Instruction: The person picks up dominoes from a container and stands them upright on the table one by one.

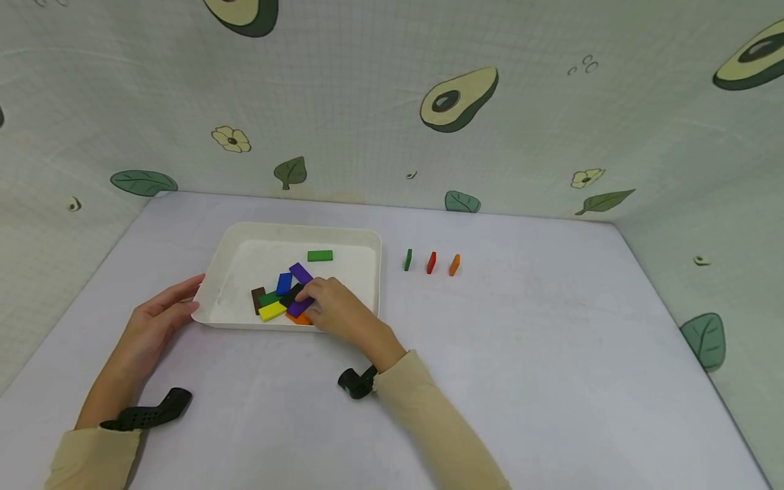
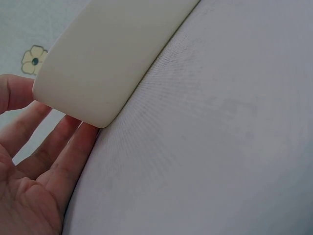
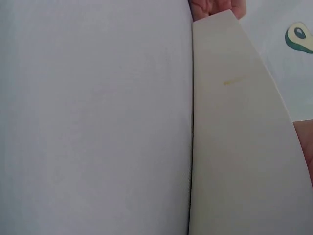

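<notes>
A shallow white tray [image 1: 239, 248] stands on the table, with a loose pile of coloured blocks near its front middle. My left hand [image 1: 156, 323] touches the tray's left front corner, fingers fairly straight against the outer wall. In the left wrist view, the thumb and fingertips meet the tray corner [image 2: 88, 93]. My right hand [image 1: 339, 309] reaches over the front rim and holds a purple block [image 1: 299, 308] between index finger and thumb. Close by lie a black block [image 1: 292, 294], a yellow block [image 1: 272, 311] and an orange block [image 1: 300, 319], partly covered.
Another purple block [image 1: 300, 273], a blue block [image 1: 284, 284] and a brown block [image 1: 256, 301] are also in the pile. A light green block [image 1: 320, 256] lies apart. Right of the tray, a green block [image 1: 407, 259], a red block [image 1: 431, 263] and an orange block [image 1: 454, 265] stand spaced in a row.
</notes>
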`<state>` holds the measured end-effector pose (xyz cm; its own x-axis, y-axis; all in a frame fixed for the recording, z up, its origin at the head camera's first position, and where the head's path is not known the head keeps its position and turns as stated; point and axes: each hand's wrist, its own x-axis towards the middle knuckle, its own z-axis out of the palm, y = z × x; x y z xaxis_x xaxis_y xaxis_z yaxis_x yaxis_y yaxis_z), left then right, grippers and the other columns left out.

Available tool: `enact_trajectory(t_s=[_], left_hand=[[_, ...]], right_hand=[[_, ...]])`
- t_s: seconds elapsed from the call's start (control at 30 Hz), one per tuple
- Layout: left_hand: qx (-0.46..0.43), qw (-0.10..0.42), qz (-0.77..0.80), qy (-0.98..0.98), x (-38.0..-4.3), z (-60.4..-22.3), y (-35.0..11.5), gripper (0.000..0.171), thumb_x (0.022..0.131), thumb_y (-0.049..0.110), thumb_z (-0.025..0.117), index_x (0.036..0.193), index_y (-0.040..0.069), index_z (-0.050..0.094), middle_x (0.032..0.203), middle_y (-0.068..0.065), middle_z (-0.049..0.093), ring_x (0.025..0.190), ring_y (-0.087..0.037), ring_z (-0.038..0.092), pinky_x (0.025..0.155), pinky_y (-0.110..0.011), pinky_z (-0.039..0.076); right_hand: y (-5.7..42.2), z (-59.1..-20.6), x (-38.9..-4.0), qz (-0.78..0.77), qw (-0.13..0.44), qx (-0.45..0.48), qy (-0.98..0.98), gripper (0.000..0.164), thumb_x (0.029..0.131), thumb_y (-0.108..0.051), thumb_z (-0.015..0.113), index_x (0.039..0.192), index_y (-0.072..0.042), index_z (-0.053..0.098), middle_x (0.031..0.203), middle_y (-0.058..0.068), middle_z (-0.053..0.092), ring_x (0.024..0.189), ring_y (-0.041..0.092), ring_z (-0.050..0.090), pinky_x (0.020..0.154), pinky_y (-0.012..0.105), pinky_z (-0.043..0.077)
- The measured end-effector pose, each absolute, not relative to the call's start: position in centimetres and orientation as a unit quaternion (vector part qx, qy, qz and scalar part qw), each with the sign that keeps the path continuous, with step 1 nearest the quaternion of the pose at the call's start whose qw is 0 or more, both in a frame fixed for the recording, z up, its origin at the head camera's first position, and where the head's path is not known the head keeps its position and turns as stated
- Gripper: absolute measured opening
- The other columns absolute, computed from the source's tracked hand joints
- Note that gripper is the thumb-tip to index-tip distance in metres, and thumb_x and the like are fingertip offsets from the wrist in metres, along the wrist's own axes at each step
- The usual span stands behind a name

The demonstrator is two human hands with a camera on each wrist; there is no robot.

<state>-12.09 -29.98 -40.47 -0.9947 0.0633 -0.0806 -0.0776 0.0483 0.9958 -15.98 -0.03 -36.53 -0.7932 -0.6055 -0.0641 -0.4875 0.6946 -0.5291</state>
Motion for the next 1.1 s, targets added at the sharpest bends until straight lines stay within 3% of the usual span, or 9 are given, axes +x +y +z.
enact_trajectory(t_s=[0.5,0.77,1.1], left_hand=[[-0.007,0.053,0.696,0.716,-12.19,-40.43,-29.86,0.047,0.094,0.014,0.055,0.139,0.011,0.043,0.124,0.019,0.053,0.106,0.008,0.053,0.081,-0.005,0.044],[-0.001,0.052,0.701,0.711,-12.05,-40.37,-29.81,0.048,0.094,0.012,0.054,0.14,0.008,0.042,0.125,0.016,0.053,0.106,0.007,0.053,0.081,-0.006,0.044],[-0.001,0.052,0.699,0.713,-12.01,-40.43,-29.89,0.047,0.094,0.012,0.054,0.14,0.009,0.042,0.127,0.017,0.052,0.106,0.007,0.053,0.081,-0.005,0.045]], right_hand=[[0.24,-36.96,-16.23,-0.263,0.138,-0.262,0.918,0.026,0.088,-0.02,0.064,0.114,-0.017,0.067,0.121,0.001,0.058,0.102,0.016,0.049,0.082,0.02,0.041],[0.39,-36.71,-16.18,-0.264,0.158,-0.247,0.919,0.031,0.087,-0.019,0.065,0.118,-0.016,0.066,0.109,0.005,0.058,0.091,0.014,0.048,0.068,0.016,0.034],[0.3,-37.05,-16.26,-0.295,0.165,-0.208,0.918,0.028,0.085,-0.021,0.067,0.112,-0.012,0.067,0.095,0.0,0.056,0.084,0.01,0.047,0.067,0.016,0.035]])
